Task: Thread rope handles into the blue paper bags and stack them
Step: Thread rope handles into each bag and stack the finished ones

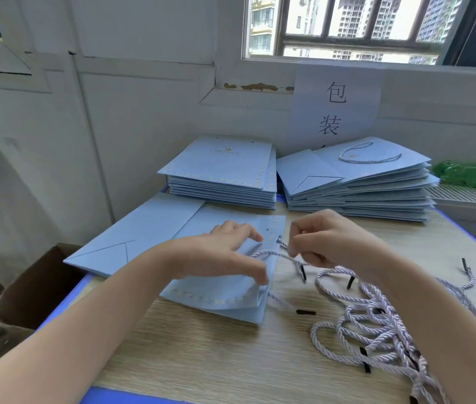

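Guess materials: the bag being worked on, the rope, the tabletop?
Bag: looks like matte light-blue paper or thin card, with sharp creases. Rope: twisted pale lilac cord, slightly shiny, probably synthetic, with black tips. Tabletop: light wood-grain surface, likely laminate, with blue edging.

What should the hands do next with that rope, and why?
Probably pull the rope on through. The right hand pinches it at the mouth of the blue bag, which the left hand holds down, and it lies slack there.
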Demonstrator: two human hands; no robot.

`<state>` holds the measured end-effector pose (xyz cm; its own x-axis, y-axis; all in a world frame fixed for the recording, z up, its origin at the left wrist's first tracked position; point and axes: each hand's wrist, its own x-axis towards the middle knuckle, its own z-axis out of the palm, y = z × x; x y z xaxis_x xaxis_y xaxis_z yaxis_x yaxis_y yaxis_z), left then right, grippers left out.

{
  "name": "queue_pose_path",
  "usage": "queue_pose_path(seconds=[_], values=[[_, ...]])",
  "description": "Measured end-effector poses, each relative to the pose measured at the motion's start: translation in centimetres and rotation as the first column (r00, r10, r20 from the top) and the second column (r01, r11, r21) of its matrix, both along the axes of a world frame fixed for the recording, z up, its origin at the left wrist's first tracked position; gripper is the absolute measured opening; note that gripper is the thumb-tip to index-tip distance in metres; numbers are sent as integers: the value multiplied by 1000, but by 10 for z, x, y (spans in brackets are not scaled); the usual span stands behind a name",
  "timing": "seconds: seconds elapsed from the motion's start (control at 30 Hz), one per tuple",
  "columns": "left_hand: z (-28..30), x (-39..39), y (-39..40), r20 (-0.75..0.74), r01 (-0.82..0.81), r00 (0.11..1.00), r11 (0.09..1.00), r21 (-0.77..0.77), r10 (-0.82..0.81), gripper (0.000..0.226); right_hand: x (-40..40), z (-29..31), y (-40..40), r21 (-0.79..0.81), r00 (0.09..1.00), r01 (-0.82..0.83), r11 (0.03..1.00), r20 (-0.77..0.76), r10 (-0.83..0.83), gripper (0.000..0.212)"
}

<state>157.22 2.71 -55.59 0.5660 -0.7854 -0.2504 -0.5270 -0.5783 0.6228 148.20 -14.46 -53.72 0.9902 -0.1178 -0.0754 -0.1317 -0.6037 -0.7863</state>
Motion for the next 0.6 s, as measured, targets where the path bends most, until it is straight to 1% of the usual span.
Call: queue_pose_path(seconds=[0.03, 0.1, 0.17, 0.23, 0.27, 0.37, 0.4, 0.53, 0.6], values=[[-1, 0, 1, 38, 10, 999, 999, 33, -11, 77, -1, 3, -8, 10, 999, 28, 1000, 19, -28, 17], [-2, -1, 2, 42, 5, 999, 999, 41, -7, 76, -5, 8, -19, 62, 998, 31, 998, 43, -34, 12], [-2, 0, 2, 35, 9, 999, 1000, 25, -10, 75, -6, 6, -20, 61, 999, -30, 998, 37, 28, 14], [-3, 4, 3, 37, 21, 999, 1000, 18, -21, 74, -4, 2, -15, 15, 994, -105, 994, -8, 105, 16], [-3, 7, 5, 35, 20, 999, 1000, 6, -20, 69, -3, 0, -11, -1, 989, -143, 990, -43, 143, 16], [-5, 18, 11, 5, 18, 1000, 998, -62, -18, 39, -2, -4, -4, -25, 964, -221, 975, -158, 214, 14], [-6, 21, 12, -14, 20, 1000, 997, -80, -21, 32, -2, -5, -2, -29, 957, -236, 971, -181, 227, 15], [-6, 26, 16, -95, 10, 995, 990, -140, -23, 22, -2, -7, 1, -18, 956, -232, 973, -190, 224, 18], [-6, 28, 18, -84, -4, 996, 982, -188, -12, 17, 0, -8, 1, -4, 964, -204, 979, -173, 200, 18]])
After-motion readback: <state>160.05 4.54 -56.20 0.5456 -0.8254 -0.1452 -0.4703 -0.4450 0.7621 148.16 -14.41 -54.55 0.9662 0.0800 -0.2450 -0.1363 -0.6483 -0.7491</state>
